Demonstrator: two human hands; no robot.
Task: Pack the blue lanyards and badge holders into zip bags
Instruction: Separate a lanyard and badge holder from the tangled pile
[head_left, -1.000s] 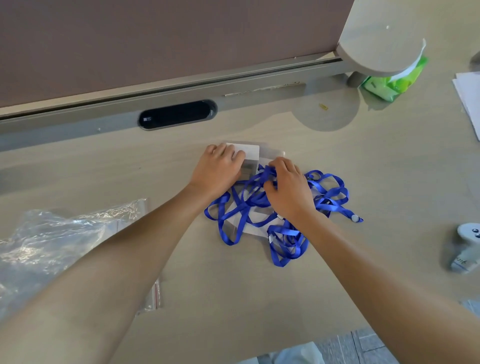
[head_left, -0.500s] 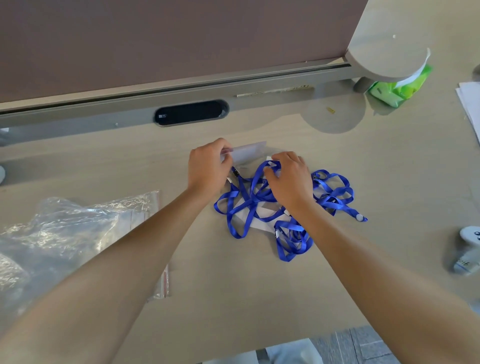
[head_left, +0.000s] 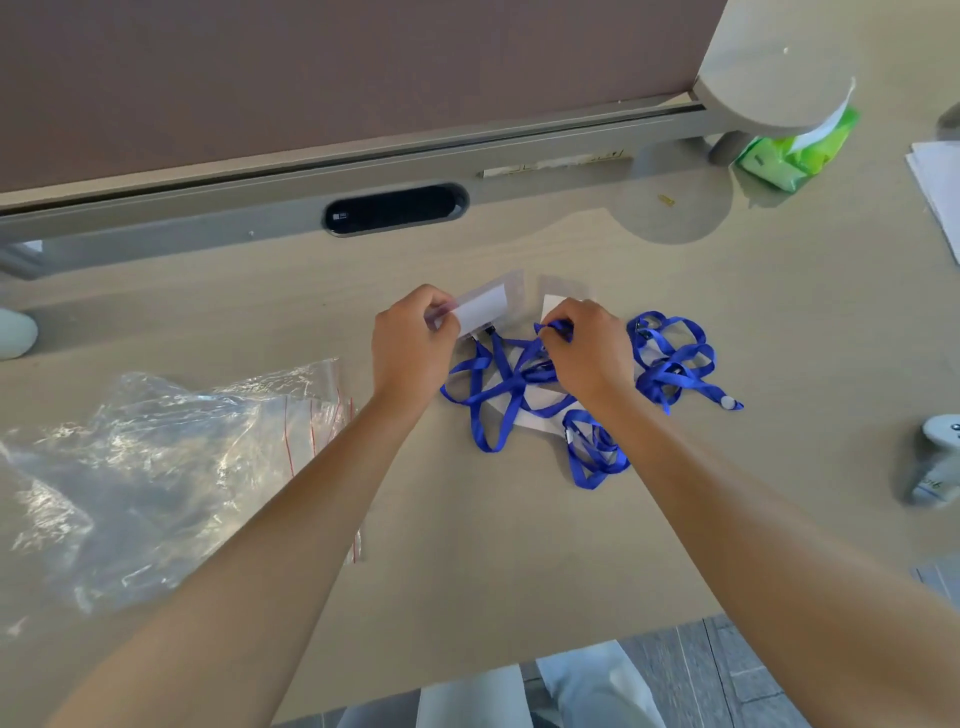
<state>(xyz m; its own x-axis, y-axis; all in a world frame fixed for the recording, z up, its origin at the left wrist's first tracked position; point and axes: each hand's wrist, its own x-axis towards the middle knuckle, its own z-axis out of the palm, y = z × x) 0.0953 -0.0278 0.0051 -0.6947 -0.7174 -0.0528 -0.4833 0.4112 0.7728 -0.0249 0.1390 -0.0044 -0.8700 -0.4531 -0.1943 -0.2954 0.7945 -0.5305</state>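
Head camera looks down along both forearms to a pale worktop (head_left: 519, 545). Nearest on the left lies a crumpled heap of clear zip bags (head_left: 156, 457) with red seal lines. Beyond it, mid-worktop, a tangle of blue lanyards (head_left: 670, 364) sprawls over flat badge holders. The right hand (head_left: 587, 353) has its fingers curled into the tangle, pinching a blue strap. The left hand (head_left: 410, 348) pinches one clear badge holder (head_left: 483, 306) with a white card, raised off the worktop at a tilt. Farther back are a green packet (head_left: 789, 156) and a brown partition (head_left: 311, 67).
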